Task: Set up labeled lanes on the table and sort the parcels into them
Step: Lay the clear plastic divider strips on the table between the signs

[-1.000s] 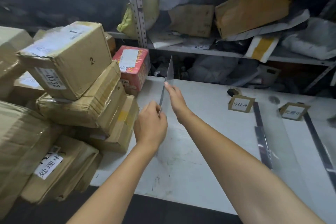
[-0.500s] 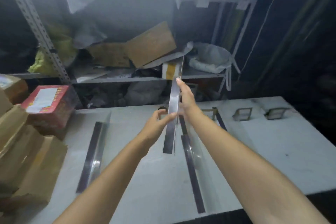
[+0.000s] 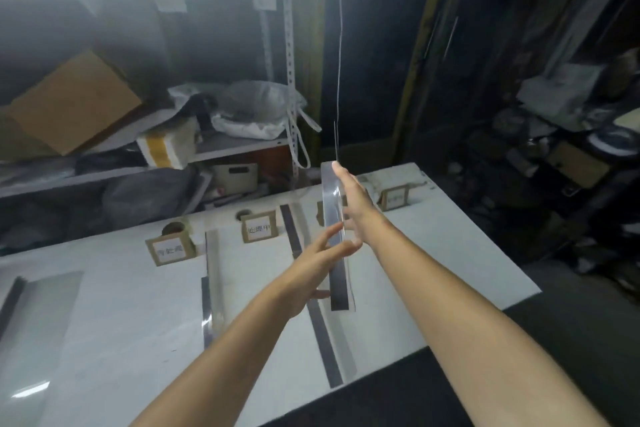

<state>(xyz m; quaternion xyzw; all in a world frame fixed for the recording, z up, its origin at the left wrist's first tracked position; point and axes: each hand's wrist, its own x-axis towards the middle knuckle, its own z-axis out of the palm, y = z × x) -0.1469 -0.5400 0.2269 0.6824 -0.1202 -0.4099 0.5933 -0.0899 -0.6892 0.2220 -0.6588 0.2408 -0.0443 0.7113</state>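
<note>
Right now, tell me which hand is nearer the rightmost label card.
Right. The right hand hangs just left of the rightmost label card; the left hand, pinching the clear strip, is farther back toward the person.

A strip (image 3: 337,263) is held on end over the table (image 3: 121,340), pinched low by the left hand (image 3: 311,263), the right hand (image 3: 353,198) laid along it higher up. Below the grip a second strip (image 3: 323,340) is laid on the table, a third strip (image 3: 207,298) to its left, a fourth strip (image 3: 12,298) far left. Beyond the grip a label card (image 3: 259,227) is stood just left, another card (image 3: 170,249) further left, a third card (image 3: 394,198) just right, a shelf (image 3: 235,147) behind all.
</note>
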